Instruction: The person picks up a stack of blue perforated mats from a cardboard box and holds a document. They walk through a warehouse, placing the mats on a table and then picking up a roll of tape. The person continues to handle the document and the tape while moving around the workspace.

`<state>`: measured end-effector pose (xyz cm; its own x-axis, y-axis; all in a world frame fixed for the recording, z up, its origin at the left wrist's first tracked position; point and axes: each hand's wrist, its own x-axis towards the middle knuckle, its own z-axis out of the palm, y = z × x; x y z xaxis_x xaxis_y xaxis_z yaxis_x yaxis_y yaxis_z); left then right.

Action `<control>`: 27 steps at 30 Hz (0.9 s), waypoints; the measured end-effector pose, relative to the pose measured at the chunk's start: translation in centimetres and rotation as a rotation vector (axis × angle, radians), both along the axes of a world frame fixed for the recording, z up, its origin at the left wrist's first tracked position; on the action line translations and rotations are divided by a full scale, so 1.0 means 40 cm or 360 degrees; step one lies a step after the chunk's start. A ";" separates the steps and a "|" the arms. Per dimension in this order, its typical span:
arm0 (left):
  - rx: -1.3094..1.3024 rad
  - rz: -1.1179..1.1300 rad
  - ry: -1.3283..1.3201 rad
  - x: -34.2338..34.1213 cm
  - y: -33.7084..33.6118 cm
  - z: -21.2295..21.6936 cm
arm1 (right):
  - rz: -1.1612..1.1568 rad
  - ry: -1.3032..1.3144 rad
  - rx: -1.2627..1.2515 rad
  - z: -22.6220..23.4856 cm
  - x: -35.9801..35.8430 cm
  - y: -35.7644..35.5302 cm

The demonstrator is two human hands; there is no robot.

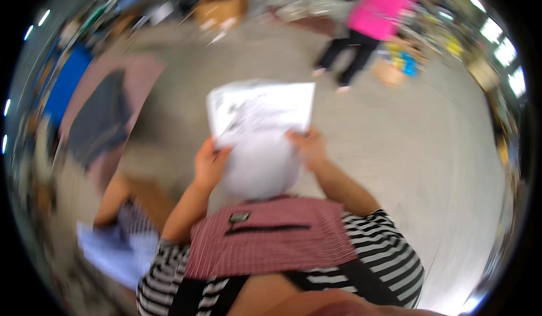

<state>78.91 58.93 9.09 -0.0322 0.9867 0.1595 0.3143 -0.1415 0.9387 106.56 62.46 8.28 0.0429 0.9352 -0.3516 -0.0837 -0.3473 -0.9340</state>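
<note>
In front of my chest I hold a flat white package point(262, 166), with a white printed sheet point(262, 107) lying across its far half. My left hand point(209, 161) is closed on the package's left edge, thumb on top. On the opposite edge, my right hand point(310, 149) pinches it beside the sheet's near corner. Motion smears the package's outline, and I cannot make out what lies inside it or under it. A red checked apron point(271, 237) covers my front, just nearer than the package.
Left of me stands a pinkish table point(141, 79) bearing dark folded cloth point(101, 118). Nearer is an open cardboard box point(149, 197) with light blue fabric point(118, 259) beside it. A person in pink point(381, 11) stands far right; another cardboard box point(223, 5) sits at the back.
</note>
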 end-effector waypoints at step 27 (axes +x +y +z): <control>0.0102 -0.1839 -0.0070 1.286 0.687 -0.133 | -0.1874 0.0211 0.0478 -0.186 0.837 -0.055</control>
